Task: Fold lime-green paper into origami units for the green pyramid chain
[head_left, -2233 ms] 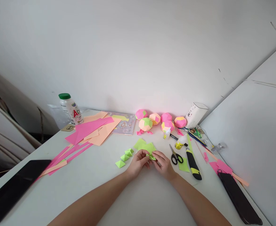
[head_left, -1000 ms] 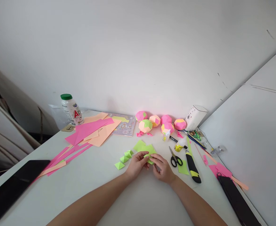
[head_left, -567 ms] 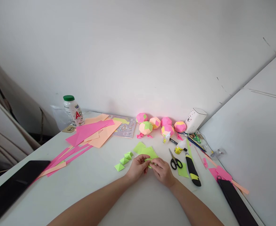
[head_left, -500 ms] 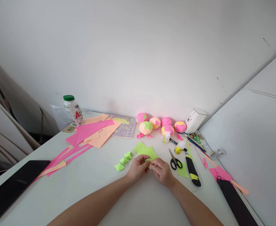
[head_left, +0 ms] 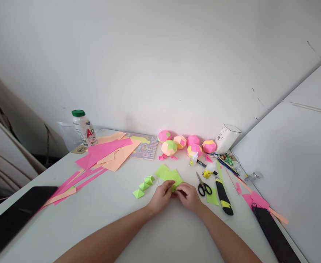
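My left hand (head_left: pixel 161 195) and my right hand (head_left: pixel 187 196) meet at the middle of the table, fingertips pinched together. Between them is a small piece of green paper (head_left: pixel 173 188), mostly hidden by the fingers. Just beyond lie several loose green paper sheets (head_left: pixel 170 174), partly overlapping. To the left of my left hand, folded green paper pieces (head_left: pixel 144 186) stand in a slanting row. Black-handled scissors (head_left: pixel 204 188) lie right of my right hand, next to another green sheet (head_left: pixel 212 197) and a black and yellow utility knife (head_left: pixel 224 196).
Pink and orange paper sheets (head_left: pixel 108 153) spread at the left, by a white bottle with a green lid (head_left: pixel 84 128). Faceted paper balls (head_left: pixel 169 147) sit along the wall. Small glue bottles (head_left: pixel 209 170) stand before them. A black tablet (head_left: pixel 18 212) lies at the left edge, a phone (head_left: pixel 274 232) at the right.
Both hands stay close together and their fingers have shifted slightly around the green paper. Less of the paper shows between them now. The other things on the table have not moved.
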Motion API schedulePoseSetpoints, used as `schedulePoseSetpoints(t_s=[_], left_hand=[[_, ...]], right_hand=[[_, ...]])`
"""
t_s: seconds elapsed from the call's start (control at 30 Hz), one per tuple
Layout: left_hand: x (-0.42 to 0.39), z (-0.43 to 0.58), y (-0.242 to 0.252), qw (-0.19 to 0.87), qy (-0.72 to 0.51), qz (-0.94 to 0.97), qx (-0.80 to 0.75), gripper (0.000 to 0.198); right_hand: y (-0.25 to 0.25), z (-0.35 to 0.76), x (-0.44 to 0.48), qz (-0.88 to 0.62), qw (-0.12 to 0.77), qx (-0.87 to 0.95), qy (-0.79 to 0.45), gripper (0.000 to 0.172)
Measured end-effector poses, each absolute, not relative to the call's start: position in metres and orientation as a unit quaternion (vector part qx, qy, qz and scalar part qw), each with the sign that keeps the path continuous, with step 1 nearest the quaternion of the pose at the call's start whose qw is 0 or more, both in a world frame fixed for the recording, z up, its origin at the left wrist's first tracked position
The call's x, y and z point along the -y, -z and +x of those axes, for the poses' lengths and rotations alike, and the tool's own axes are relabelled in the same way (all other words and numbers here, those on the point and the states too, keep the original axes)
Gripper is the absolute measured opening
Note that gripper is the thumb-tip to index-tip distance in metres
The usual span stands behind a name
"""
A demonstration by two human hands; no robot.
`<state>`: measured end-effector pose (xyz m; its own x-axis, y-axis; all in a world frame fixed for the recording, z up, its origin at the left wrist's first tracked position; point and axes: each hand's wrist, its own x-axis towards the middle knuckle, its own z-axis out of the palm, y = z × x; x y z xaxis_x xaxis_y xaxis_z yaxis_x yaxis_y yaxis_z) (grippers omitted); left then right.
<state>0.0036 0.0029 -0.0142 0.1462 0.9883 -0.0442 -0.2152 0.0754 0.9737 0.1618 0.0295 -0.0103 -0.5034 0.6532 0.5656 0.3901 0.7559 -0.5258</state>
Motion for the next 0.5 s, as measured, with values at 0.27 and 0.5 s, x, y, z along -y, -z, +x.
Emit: schedulePoseSetpoints(t_s=[0.27, 0.5], left_hand=[[-0.0013, 0.0029, 0.0187, 0.578, -0.469, 0.530, -0.407, 0.034], [-0.0014, 0.0030, 0.0206, 0.576, -0.464, 0.546, -0.392, 0.037]], right_hand=[[0.0111, 0.1624, -0.0331, -0.372, 0.390, 0.788, -0.297, 0.008], [0.0068, 0.1613, -0.0327, -0.410, 0.375, 0.748, -0.363, 0.007]])
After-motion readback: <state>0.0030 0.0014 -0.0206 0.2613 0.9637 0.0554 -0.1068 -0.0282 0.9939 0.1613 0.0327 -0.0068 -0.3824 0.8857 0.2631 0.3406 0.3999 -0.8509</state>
